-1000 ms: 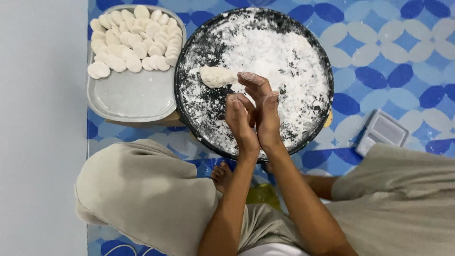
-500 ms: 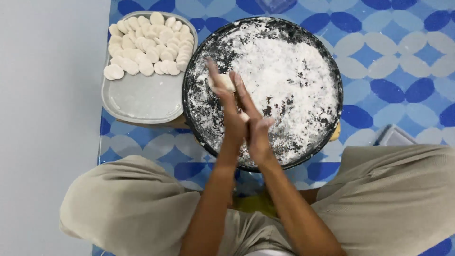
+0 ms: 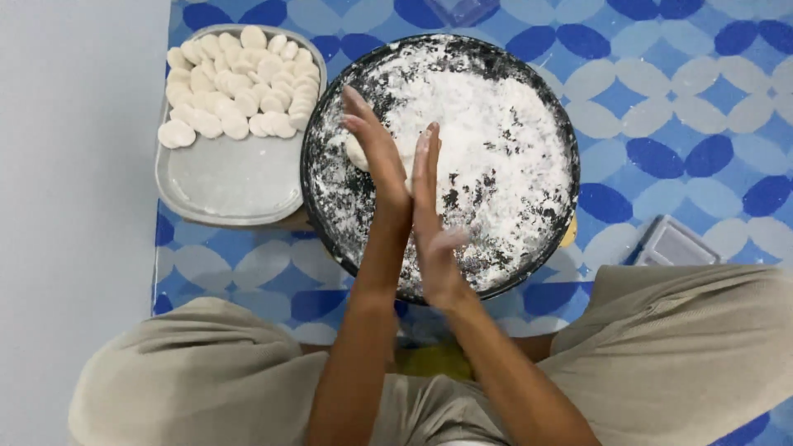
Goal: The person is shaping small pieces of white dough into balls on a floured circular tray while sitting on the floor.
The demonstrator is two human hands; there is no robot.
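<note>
Palms now pressed flat together, fingers straight, over the floured round pan (image 3: 529, 107). Half a second ago they were crossed at an angle; my left hand (image 3: 382, 161) has slid forward, fingertips past those of my right hand (image 3: 431, 219). So I read it as a rolling stroke, dough being shaped between the palms. Can't see anything in the grip itself. One dough piece (image 3: 357, 154) shows just left of my left fingers, on the flour. Finished discs (image 3: 239, 91) sit further left, well apart, on the grey tray (image 3: 231, 186).
</note>
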